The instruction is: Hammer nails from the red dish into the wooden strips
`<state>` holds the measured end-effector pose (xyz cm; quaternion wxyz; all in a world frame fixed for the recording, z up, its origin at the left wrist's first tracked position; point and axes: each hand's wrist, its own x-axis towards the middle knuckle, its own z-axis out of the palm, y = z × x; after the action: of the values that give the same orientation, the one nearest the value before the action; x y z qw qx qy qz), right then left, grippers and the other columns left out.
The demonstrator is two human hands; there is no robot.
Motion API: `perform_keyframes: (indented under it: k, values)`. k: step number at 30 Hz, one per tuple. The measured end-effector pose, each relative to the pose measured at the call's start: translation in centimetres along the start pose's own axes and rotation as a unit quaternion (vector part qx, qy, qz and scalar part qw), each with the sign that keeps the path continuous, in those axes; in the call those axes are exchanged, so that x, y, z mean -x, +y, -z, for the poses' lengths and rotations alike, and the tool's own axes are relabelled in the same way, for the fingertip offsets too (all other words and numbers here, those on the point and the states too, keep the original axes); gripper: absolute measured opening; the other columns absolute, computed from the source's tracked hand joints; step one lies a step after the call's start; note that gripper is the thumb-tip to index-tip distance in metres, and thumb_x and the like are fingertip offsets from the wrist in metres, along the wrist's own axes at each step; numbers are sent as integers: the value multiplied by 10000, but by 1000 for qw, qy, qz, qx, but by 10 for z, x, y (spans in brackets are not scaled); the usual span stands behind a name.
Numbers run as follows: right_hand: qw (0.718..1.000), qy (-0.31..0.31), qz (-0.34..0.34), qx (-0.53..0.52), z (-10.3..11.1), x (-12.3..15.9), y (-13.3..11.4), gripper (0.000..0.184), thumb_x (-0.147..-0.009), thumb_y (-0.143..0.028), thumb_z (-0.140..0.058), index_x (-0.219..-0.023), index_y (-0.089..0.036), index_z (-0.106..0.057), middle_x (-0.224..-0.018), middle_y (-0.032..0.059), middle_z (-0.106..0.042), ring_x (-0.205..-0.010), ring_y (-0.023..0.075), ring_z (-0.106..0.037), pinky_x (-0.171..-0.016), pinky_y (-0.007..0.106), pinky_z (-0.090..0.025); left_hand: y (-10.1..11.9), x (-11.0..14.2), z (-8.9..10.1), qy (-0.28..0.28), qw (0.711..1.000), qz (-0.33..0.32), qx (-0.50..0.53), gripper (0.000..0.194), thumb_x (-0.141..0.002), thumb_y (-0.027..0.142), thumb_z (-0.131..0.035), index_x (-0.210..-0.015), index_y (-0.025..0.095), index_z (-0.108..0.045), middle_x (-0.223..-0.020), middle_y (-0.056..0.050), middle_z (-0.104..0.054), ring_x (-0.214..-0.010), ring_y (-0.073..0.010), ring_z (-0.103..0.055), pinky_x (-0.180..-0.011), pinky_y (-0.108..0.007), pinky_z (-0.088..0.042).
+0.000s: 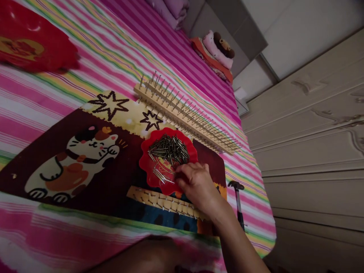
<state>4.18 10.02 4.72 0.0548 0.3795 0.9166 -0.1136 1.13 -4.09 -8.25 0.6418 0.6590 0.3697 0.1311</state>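
Observation:
My right hand [195,184] reaches over the near right rim of a red scalloped dish [144,161]. Its fingers are bent and drawn together low inside the dish; what they hold, if anything, is hidden. A heap of nails [170,148] fills the dish's far side, and several loose nails [160,176] lie left of my fingertips. Just below the dish lies a wooden strip [165,201] with rows of nails in it, its right end partly behind my hand. My left hand does not show; a dark, blurred limb crosses the bottom edge.
Beyond the dish, wooden strips [182,110] bristle with long nails. A hammer [238,201] lies right of my forearm. Everything rests on a cat-patterned mat [122,182] and striped cloth [93,227]. A red plastic item [34,41] is far left; pale cabinets [307,151] stand right.

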Motion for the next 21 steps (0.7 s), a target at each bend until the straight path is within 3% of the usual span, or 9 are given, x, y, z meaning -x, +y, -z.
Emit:
perform_keyframes:
  k: [4,12,15,18,21]
  values:
    - [999,-30,13,39,2,-5,-8,168,-797,-150,-571,-953,-204,-600,-852,15,-645,-834,178,-528,-800,337,-274,8,1,4,-49,992,15,-112,304,-635,277,-527,-857,284,-734,-650,-43,-675,-447,-182,-483,-468,-301,-380]
    - [989,-36,37,138,0,-14,-16,135,-795,-141,-508,-893,-184,-590,-734,34,-634,-717,181,-550,-783,326,-340,5,2,1,-14,997,17,-74,228,-631,312,-551,-749,277,-743,-556,-34,-629,-413,-177,-478,-498,-328,-409]
    - [987,-39,28,152,-1,-16,-19,150,-777,-134,-513,-892,-181,-596,-710,49,-640,-687,198,-562,-737,336,-358,12,6,7,-23,995,26,-95,297,-653,319,-530,-861,301,-742,-680,-48,-699,-504,-200,-556,-509,-307,-411]
    - [990,-47,19,131,-1,-19,-19,143,-760,-127,-518,-866,-182,-597,-697,47,-641,-664,194,-564,-714,332,-372,24,9,15,-68,988,53,-129,376,-693,330,-499,-1000,300,-714,-871,-75,-732,-657,-249,-633,-534,-314,-425]
    - [996,-46,10,74,-1,-20,-16,118,-747,-123,-522,-811,-195,-589,-661,20,-620,-634,169,-548,-690,307,-382,29,11,19,-87,983,75,-146,383,-712,342,-494,-1027,293,-707,-908,-87,-731,-693,-265,-648,-540,-323,-435]
